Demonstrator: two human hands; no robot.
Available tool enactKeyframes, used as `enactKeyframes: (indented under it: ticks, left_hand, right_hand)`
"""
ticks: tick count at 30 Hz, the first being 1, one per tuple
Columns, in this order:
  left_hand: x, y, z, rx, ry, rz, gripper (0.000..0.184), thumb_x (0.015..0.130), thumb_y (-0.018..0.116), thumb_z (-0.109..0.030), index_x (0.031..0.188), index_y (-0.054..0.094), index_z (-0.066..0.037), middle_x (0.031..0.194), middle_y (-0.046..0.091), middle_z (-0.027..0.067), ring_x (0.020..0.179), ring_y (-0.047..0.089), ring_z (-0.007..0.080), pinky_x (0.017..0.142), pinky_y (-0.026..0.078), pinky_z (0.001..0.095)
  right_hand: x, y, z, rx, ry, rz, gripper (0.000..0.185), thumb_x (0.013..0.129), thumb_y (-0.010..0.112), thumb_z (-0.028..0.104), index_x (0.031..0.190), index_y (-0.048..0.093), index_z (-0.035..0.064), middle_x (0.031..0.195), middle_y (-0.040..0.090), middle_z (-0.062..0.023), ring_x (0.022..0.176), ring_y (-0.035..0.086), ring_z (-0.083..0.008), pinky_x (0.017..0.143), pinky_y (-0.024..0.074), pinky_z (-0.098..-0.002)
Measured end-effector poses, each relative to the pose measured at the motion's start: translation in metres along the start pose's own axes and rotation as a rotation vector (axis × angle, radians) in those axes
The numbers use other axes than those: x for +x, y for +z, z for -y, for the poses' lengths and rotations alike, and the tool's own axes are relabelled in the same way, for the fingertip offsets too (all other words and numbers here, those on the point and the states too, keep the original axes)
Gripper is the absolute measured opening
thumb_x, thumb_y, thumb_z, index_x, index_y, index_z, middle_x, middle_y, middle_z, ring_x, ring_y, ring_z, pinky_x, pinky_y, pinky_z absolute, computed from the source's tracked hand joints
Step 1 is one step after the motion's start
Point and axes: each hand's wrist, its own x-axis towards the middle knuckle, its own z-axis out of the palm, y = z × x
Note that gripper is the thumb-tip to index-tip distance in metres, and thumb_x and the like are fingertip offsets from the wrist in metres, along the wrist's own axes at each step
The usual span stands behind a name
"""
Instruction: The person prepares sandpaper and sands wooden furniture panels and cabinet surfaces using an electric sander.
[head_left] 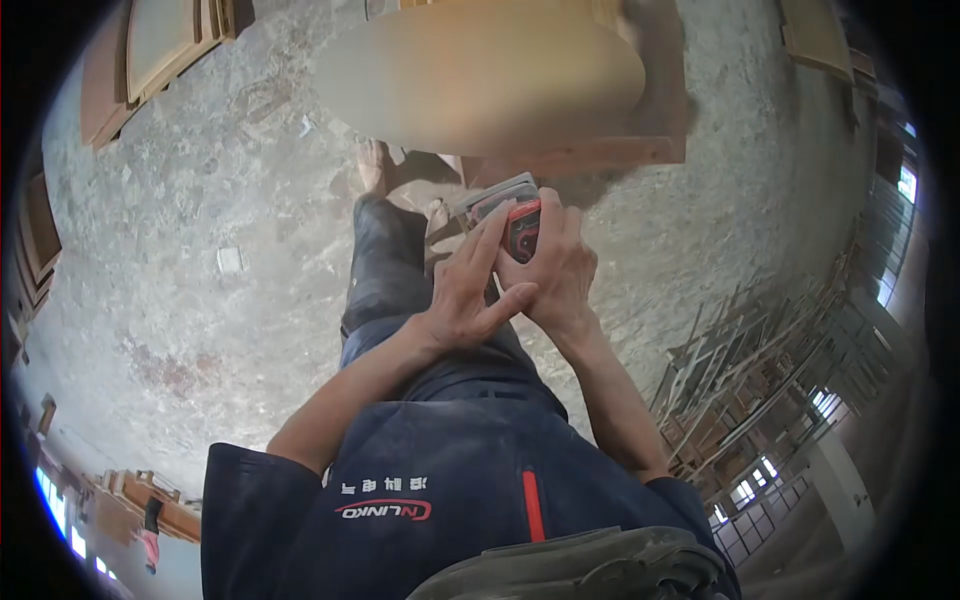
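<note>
In front of my lap I hold a red and black power tool (524, 231) with a flat grey plate at its far end; it looks like a hand sander. My right hand (557, 262) is wrapped around its right side, fingers curled over the body. My left hand (467, 290) lies against the left side, its fingers reaching onto the tool and its thumb across the base of my right hand. The palms and the undersides of the fingers are hidden.
A reddish-brown wooden board edge (590, 158) lies ahead, partly under a blurred patch. Wooden panels (165, 45) stand at upper left. Racks of long strips (745, 345) fill the right side. A person (150, 545) is far off at lower left. Concrete floor (240, 190) surrounds my legs.
</note>
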Motion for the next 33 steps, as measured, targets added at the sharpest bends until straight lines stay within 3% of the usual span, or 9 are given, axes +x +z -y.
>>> enactKeyframes:
  ticks: [7, 13, 18, 19, 21, 22, 24, 29, 33]
  left_hand:
    - [0.081, -0.042, 0.047, -0.035, 0.068, -0.079, 0.088, 0.101, 0.065, -0.042, 0.163, 0.028, 0.008, 0.155, 0.049, 0.0334, 0.144, 0.05, 0.0519, 0.118, 0.043, 0.0505]
    - [0.234, -0.14, 0.065, -0.005, 0.319, -0.153, 0.052, 0.104, 0.059, -0.02, 0.153, 0.054, -0.005, 0.146, 0.057, 0.0267, 0.126, 0.065, 0.0433, 0.105, 0.055, 0.0447]
    - [0.352, -0.206, 0.078, 0.336, 0.402, -0.121, 0.048, 0.103, 0.065, -0.024, 0.149, 0.057, -0.013, 0.137, 0.064, 0.021, 0.103, 0.074, 0.039, 0.08, 0.061, 0.0434]
    - [0.365, -0.213, 0.058, 0.101, 0.083, -0.092, 0.047, 0.106, 0.062, -0.03, 0.147, 0.058, -0.008, 0.138, 0.064, 0.0222, 0.115, 0.068, 0.0371, 0.092, 0.056, 0.0422]
    - [0.361, -0.207, 0.068, -0.128, -0.251, -0.048, 0.049, 0.109, 0.058, -0.037, 0.145, 0.058, -0.004, 0.139, 0.065, 0.0234, 0.128, 0.063, 0.0353, 0.105, 0.051, 0.0411]
    - [0.346, -0.198, 0.098, 0.168, 0.2, -0.117, 0.046, 0.107, 0.06, -0.034, 0.145, 0.057, -0.008, 0.133, 0.067, 0.0228, 0.109, 0.068, 0.0383, 0.088, 0.055, 0.043]
    - [0.301, -0.18, 0.076, 0.02, 0.099, -0.056, 0.048, 0.107, 0.059, -0.04, 0.146, 0.053, -0.012, 0.115, 0.071, 0.0225, 0.09, 0.074, 0.0417, 0.071, 0.058, 0.0464]
    - [0.186, -0.119, 0.067, -0.052, 0.134, 0.067, 0.061, 0.107, 0.053, -0.041, 0.154, 0.047, -0.003, 0.135, 0.067, 0.0229, 0.126, 0.067, 0.0291, 0.106, 0.052, 0.0402]
    - [0.119, -0.098, 0.039, -0.058, -0.124, 0.319, 0.068, 0.105, 0.058, -0.041, 0.158, 0.043, -0.001, 0.138, 0.065, 0.0268, 0.132, 0.064, 0.0415, 0.113, 0.048, 0.0433]
  right_hand:
    - [0.093, 0.017, 0.039, -0.082, 0.034, 0.06, 0.088, 0.084, 0.083, 0.051, 0.144, 0.048, -0.0021, 0.109, 0.06, -0.0238, 0.091, 0.074, -0.0437, 0.074, 0.061, -0.0526]
    - [0.248, -0.01, 0.106, -0.097, -0.059, -0.053, 0.071, 0.088, 0.08, 0.043, 0.133, 0.05, -0.0018, 0.113, 0.064, -0.027, 0.094, 0.075, -0.0427, 0.083, 0.0621, -0.05]
    - [0.386, 0.003, 0.114, -0.092, -0.35, -0.491, 0.048, 0.09, 0.076, 0.037, 0.118, 0.059, 0.0026, 0.102, 0.071, -0.0259, 0.092, 0.076, -0.0433, 0.081, 0.0611, -0.0505]
    - [0.401, 0.015, 0.106, -0.108, -0.506, -0.734, 0.035, 0.095, 0.072, 0.03, 0.112, 0.065, 0.0008, 0.098, 0.074, -0.0248, 0.089, 0.076, -0.04, 0.078, 0.0611, -0.047]
    - [0.383, -0.025, 0.134, -0.07, -0.246, -0.397, 0.034, 0.096, 0.07, 0.029, 0.113, 0.065, 0.0007, 0.102, 0.074, -0.0269, 0.095, 0.076, -0.0419, 0.083, 0.0614, -0.0481]
    - [0.367, -0.042, 0.143, -0.028, 0.001, -0.066, 0.033, 0.097, 0.068, 0.029, 0.114, 0.066, 0.0005, 0.106, 0.074, -0.029, 0.101, 0.076, -0.0439, 0.087, 0.0617, -0.0493]
    - [0.318, -0.015, 0.117, -0.026, -0.025, -0.127, 0.046, 0.091, 0.074, 0.037, 0.119, 0.06, 0.0027, 0.107, 0.071, -0.028, 0.098, 0.076, -0.0451, 0.085, 0.0615, -0.0519]
    - [0.181, 0.015, 0.08, -0.002, 0.147, -0.076, 0.065, 0.083, 0.084, 0.048, 0.124, 0.053, 0.0071, 0.109, 0.065, -0.027, 0.093, 0.074, -0.0477, 0.08, 0.0607, -0.0571]
    - [0.094, 0.023, 0.064, 0.003, 0.245, -0.086, 0.068, 0.083, 0.084, 0.047, 0.125, 0.05, 0.0058, 0.11, 0.061, -0.0252, 0.086, 0.073, -0.0471, 0.074, 0.0609, -0.0564]
